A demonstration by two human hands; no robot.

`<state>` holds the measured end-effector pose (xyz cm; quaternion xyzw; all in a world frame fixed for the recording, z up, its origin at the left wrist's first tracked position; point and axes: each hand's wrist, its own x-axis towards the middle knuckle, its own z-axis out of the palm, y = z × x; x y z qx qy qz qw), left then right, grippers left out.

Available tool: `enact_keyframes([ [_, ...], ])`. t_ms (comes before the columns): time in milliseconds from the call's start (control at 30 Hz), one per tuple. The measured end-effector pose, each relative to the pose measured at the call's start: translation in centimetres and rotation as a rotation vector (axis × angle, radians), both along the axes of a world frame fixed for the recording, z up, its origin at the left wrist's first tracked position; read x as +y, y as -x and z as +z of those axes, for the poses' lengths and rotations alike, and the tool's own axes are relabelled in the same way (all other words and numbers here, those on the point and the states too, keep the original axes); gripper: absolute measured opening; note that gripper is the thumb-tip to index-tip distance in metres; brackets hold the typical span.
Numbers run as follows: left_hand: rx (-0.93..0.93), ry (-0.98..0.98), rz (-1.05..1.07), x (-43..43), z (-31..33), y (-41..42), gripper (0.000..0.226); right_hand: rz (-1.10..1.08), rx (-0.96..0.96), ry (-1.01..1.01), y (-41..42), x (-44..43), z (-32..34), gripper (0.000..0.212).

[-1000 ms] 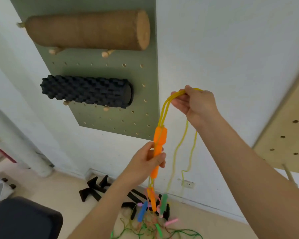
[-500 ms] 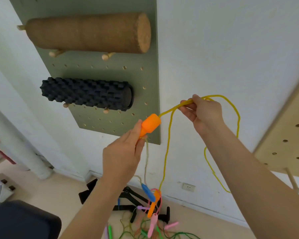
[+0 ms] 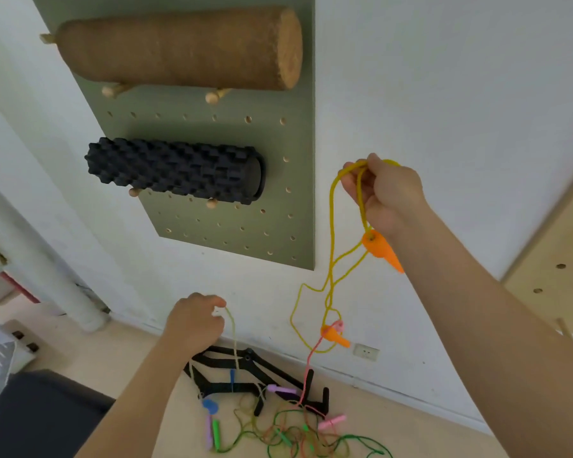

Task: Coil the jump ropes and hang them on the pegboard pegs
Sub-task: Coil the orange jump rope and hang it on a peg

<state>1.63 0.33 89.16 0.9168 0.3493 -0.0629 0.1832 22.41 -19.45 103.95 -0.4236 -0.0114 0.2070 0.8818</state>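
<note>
Snag risk: your right hand [image 3: 382,196] gripped the yellow rope [image 3: 332,233] loops, left hand [image 3: 192,320] pinched a strand [image 3: 234,338], and the pink rope [image 3: 311,353] hooked on its lower handle [image 3: 334,335] could've tangled both.

White wall [image 3: 444,94] fills my 12 to 3. Beige floor [image 3: 113,352] at 6, socket [image 3: 365,352] at 5, dark seat [image 3: 40,411] at 7, white pipe [image 3: 63,292] at 9.

My right hand [image 3: 384,193] is raised, arm stretched forward, fingers curled round loops of the yellow rope [image 3: 331,226]. My left hand [image 3: 194,320] sits lower, knuckles up, thumb and forefinger pinching a thin cord [image 3: 234,335].
</note>
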Motion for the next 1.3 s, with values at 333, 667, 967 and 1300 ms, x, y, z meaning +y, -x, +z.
enact_keyframes([
  [333, -0.415, 0.46, -0.431, -7.7, 3.2, -9.0, 0.018, 0.134, 0.015, -0.074, 1.5, 1.0, 2.7, 0.025],
  [667, -0.153, 0.418, -0.057, -1.4, -8.3, -3.4, 0.018, -0.167, -0.142, 0.052, 1.2, 0.2, 3.1, 0.03],
  [967, -0.827, 0.15, -0.034, -1.3, 5.2, -4.9, 0.02, 0.313, -0.047, 0.585, 2.2, -1.1, -8.2, 0.012],
  [1300, -1.002, 1.372, 0.42, -6.6, 8.2, -5.5, 0.029, 0.477, -0.081, 0.507, 6.2, -1.8, -6.9, 0.03],
])
